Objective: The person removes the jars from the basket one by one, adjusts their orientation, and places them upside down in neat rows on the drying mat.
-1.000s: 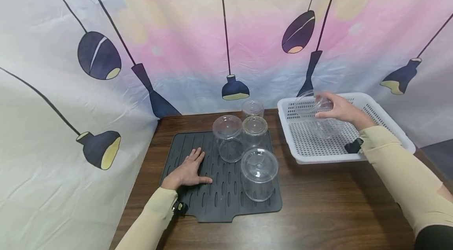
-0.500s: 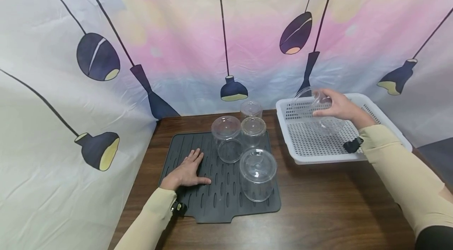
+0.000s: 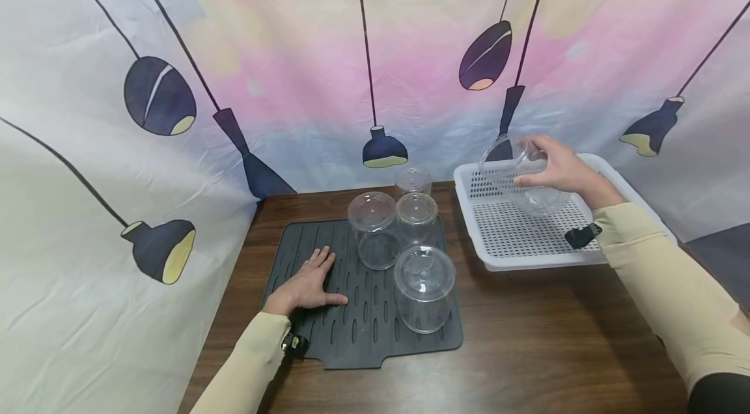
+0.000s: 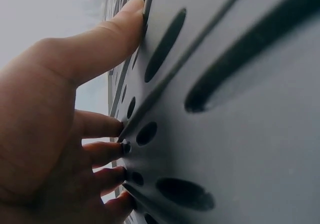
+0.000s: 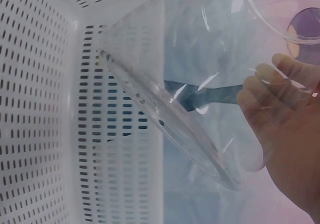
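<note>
My right hand (image 3: 559, 170) grips a clear round jar (image 3: 541, 200), tilted over the white basket, its thumb and fingers curled about the side. In the right wrist view, the fingers show through the transparent wall, and a thick round edge of the jar (image 5: 170, 124) slants across the basket's side. My left hand (image 3: 305, 287) lies on a dark grey ribbed mat (image 3: 357, 342), fingers straight and thumb spread. Up close in the left wrist view, the fingertips of that hand (image 4: 55, 84) press on the slotted mat surface.
Several clear jars stand upright along the mat's right side: a big front jar (image 3: 424, 290), a left jar (image 3: 377, 245), a smaller jar (image 3: 417, 222) and a rear jar (image 3: 413, 179). The white perforated basket (image 3: 527, 263) stands right of the mat on the wooden table (image 3: 527, 349).
My right hand has risen slightly with the jar, which stays tilted over the basket. The left hand keeps its place on the mat. The whole view has shifted slightly.
</note>
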The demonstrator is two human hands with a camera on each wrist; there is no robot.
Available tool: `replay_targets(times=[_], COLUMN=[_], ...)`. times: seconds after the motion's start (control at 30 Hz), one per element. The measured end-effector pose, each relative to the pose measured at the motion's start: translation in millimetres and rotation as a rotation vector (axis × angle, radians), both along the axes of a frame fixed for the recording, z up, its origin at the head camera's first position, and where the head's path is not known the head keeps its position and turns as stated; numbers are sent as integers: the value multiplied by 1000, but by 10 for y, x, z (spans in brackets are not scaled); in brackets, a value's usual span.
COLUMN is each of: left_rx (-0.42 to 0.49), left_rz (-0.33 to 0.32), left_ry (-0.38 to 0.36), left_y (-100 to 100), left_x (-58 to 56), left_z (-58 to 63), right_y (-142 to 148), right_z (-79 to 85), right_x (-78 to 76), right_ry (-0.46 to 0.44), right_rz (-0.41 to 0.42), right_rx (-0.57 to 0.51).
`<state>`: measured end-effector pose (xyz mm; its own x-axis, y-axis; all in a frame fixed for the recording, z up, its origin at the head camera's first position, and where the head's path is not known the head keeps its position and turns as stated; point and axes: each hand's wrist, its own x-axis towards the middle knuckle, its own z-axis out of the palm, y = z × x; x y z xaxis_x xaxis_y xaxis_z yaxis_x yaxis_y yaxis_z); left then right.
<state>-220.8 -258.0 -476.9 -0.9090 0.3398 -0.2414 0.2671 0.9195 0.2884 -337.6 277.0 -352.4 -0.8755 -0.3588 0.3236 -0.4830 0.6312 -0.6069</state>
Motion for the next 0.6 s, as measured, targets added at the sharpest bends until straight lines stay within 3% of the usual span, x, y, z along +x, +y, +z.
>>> replay_targets(times=[0.6], left_rx=[15], left_rz=[11], left_ry=[10], left_y=[-3], left_x=[26], left_z=[9], right_y=[-107], right_z=[322], right_x=[172], right_ry=[108], right_rz=[-15], right_rx=[-5])
